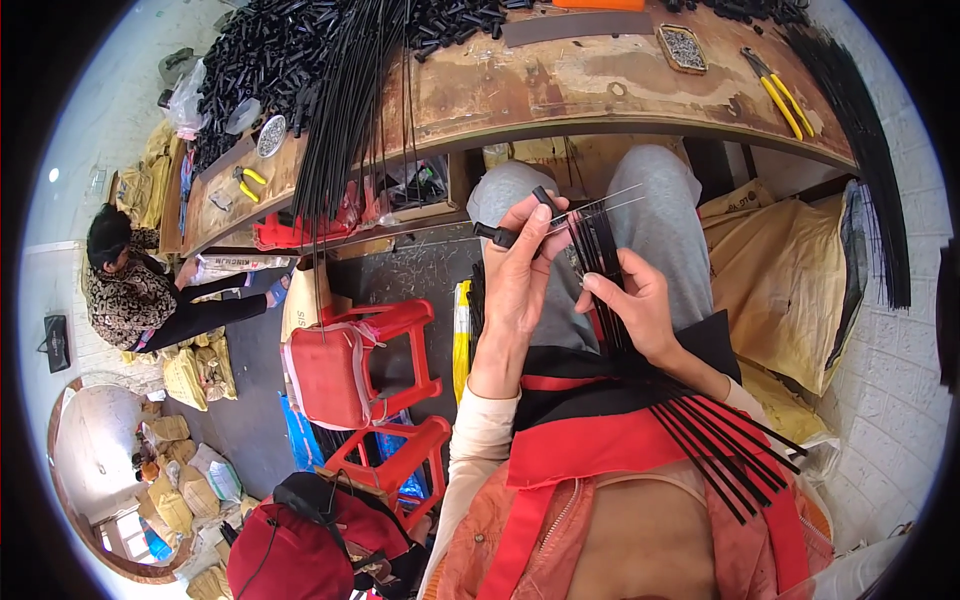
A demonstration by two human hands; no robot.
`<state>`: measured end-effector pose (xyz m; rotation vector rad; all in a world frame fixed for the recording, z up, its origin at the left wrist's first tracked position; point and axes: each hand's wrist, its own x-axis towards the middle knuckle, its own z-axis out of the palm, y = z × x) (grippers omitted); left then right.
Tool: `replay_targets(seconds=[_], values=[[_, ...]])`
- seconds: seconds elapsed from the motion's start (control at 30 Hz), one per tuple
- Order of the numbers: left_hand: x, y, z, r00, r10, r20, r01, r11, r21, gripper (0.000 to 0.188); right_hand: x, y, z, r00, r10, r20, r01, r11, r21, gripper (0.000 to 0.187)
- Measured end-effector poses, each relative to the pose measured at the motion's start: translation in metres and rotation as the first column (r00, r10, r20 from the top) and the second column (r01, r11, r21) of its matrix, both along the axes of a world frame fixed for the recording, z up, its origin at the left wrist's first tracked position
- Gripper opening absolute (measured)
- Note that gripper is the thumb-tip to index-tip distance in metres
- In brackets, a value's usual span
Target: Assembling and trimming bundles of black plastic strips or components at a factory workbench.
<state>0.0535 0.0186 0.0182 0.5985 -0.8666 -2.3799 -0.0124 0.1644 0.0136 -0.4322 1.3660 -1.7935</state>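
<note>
My left hand (520, 265) is raised above my lap, fingers closed on small black plastic pieces (496, 235) that jut out on its left and top. Two thin metal wires (625, 196) stick out to the right from the same grip. Close beside it, my right hand (640, 305) pinches a bundle of flat black strips (603, 240) between thumb and fingers. The bundle's upper ends lie right by my left fingertips, and the wires cross them. Further black strips (720, 440) fan out below my right forearm, over the red apron (600, 440).
A wooden table (560, 90) curves ahead, bearing a heap of black plastic pieces (270, 70), yellow-handled pliers (785, 100) and a tin of small metal parts (682, 48). Long black strips (345, 120) overhang its edge. Red stools (330, 375) stand left; a person (125, 270) sits beyond.
</note>
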Motion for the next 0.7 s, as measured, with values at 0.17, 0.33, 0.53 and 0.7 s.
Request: replay_targets(seconds=[0.17, 0.33, 0.53, 0.7], values=[[0.0010, -0.0005, 0.0013, 1.000, -0.016, 0.005, 0.016, 1.000, -0.012, 0.026, -0.0013, -0.0008, -0.0012, 1.000, 0.003, -0.009, -0.003, 1.000, 0.002, 0.014], [0.0006, -0.0005, 0.0007, 1.000, -0.022, 0.011, 0.022, 1.000, 0.007, 0.033, -0.0011, -0.0013, -0.0011, 1.000, 0.004, -0.006, -0.004, 1.000, 0.009, 0.014], [0.0007, -0.0003, 0.0001, 0.998, 0.015, -0.066, -0.014, 1.000, 0.018, 0.040, 0.0001, -0.0021, -0.0019, 1.000, 0.001, 0.007, -0.001, 1.000, 0.002, 0.014], [0.0003, -0.0006, -0.0006, 0.999, 0.001, -0.054, -0.001, 1.000, 0.005, 0.037, 0.0001, -0.0021, -0.0026, 1.000, 0.004, 0.004, -0.004, 1.000, -0.003, 0.014]])
